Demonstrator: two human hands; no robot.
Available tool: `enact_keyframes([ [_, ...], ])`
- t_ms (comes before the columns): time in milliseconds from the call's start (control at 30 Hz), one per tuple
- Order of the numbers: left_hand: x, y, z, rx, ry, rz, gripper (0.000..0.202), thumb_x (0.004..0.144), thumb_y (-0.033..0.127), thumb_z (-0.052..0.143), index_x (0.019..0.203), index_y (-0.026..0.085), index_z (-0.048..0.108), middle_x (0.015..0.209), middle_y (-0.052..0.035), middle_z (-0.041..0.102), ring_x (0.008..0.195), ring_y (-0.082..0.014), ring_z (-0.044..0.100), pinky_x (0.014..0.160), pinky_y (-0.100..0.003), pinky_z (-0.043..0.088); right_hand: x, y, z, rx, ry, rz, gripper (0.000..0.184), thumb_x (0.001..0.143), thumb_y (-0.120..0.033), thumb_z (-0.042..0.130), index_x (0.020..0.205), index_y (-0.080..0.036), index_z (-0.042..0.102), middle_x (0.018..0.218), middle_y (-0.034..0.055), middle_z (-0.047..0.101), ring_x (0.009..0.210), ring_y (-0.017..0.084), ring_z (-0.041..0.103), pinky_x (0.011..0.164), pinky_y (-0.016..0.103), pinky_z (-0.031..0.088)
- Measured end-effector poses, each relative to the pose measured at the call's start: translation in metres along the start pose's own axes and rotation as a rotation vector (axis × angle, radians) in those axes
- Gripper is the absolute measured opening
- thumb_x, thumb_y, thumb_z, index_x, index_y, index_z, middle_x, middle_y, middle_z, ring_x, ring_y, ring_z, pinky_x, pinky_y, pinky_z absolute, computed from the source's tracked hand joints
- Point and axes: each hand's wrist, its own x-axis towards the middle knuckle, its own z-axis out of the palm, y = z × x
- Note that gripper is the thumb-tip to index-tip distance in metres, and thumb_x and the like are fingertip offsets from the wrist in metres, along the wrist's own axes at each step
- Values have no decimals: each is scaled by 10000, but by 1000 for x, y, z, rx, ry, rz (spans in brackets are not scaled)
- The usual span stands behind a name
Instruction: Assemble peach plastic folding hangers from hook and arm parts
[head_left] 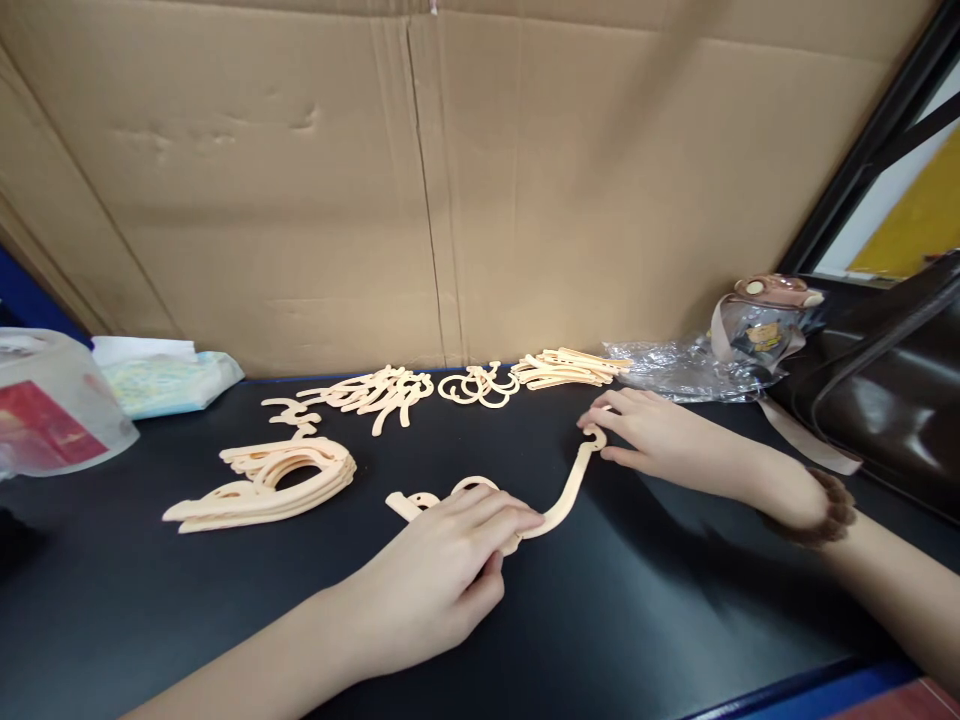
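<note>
A cream plastic folding hanger [564, 497] lies on the dark table, its curved arm reaching toward the right. My left hand [457, 555] covers its middle, the fingers pressed over it and the thumb at the near side, so the joint there is hidden. At the arm's small curled end, my right hand [637, 430] has its fingertips and thumb around the tip. Left of my hands sits a stack of folded cream hangers [319, 490]. Behind are loose parts of the same colour: curved arms [375, 390], ring-shaped hooks [476, 388] and straight bars [566, 368].
A large tape roll [67, 400] and a soft tissue pack [169, 380] stand at the left. Cardboard [300, 200] rises along the back edge. On the right are clear plastic wrap [667, 370], a bottle with a strap [765, 325] and a dark leather bag [892, 370].
</note>
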Motion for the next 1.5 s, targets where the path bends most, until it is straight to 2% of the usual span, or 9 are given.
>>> enact_keyframes([
  [100, 0, -2, -1, -6, 6, -1, 498, 825, 27, 425, 1241, 279, 528, 1118, -19, 626, 1086, -199, 515, 941, -340, 437, 4, -1, 6, -71, 67, 41, 250, 924, -203, 415, 1101, -151, 584, 1045, 120, 604, 965, 267, 573, 840, 397, 418],
  [233, -2, -5, 0, 28, -11, 23, 501, 863, 38, 399, 1288, 290, 484, 1190, -7, 621, 1110, -186, 525, 975, -344, 424, 7, -13, 4, -117, 34, 158, 344, 979, -351, 360, 882, -144, 617, 843, 99, 635, 807, 246, 596, 741, 366, 418],
  [567, -3, -28, -6, 113, 146, -53, 404, 926, 175, 432, 1314, 285, 429, 1315, -49, 546, 1233, -216, 481, 1025, -397, 415, 5, -19, -11, 364, -143, -108, 454, 889, -556, 499, 1098, -169, 613, 1046, 75, 611, 951, 233, 553, 836, 350, 398],
  [667, -1, -36, -11, 152, 152, -134, 377, 926, 258, 467, 1302, 267, 440, 1309, -64, 541, 1193, -236, 510, 996, -420, 438, 4, -20, -13, 397, -164, -121, 407, 883, -488, 560, 1121, -160, 593, 1032, 64, 610, 951, 218, 541, 835, 336, 396],
  [800, -1, -42, -14, 212, 178, -169, 352, 905, 243, 478, 1256, 248, 480, 1293, -58, 546, 1202, -243, 500, 1015, -433, 422, 3, -19, -10, 347, -136, -168, 155, 942, -227, 502, 1036, -184, 618, 1005, 43, 608, 951, 192, 537, 835, 320, 390],
  [900, -1, -45, -13, 240, 196, -161, 353, 900, 191, 440, 1249, 238, 470, 1280, -50, 550, 1195, -221, 503, 1028, -407, 417, 3, -15, -4, 250, -80, -156, 199, 917, -95, 461, 833, -184, 618, 943, 37, 604, 896, 184, 541, 797, 320, 393],
  [1000, -1, -48, -12, 252, 208, -164, 348, 905, 179, 412, 1243, 239, 466, 1264, -40, 558, 1176, -204, 520, 1022, -380, 430, 4, -11, 0, 209, -24, -135, 232, 885, -39, 456, 803, -190, 612, 966, 38, 603, 892, 183, 543, 785, 319, 401],
  [1233, 0, -46, -11, 289, 207, -152, 346, 923, 251, 442, 1268, 256, 459, 1270, -29, 563, 1184, -212, 524, 1033, -390, 427, 9, -21, 1, 169, 83, -38, 149, 873, -100, 532, 981, -190, 582, 941, 45, 627, 869, 199, 581, 755, 319, 432],
  [1500, -1, -40, -13, 288, 171, -117, 349, 916, 327, 508, 1258, 262, 479, 1286, -45, 555, 1208, -239, 487, 1041, -440, 403, 10, -30, -1, 327, 47, 122, 140, 935, -205, 476, 936, -220, 615, 796, -7, 677, 679, 141, 614, 594, 243, 399],
])
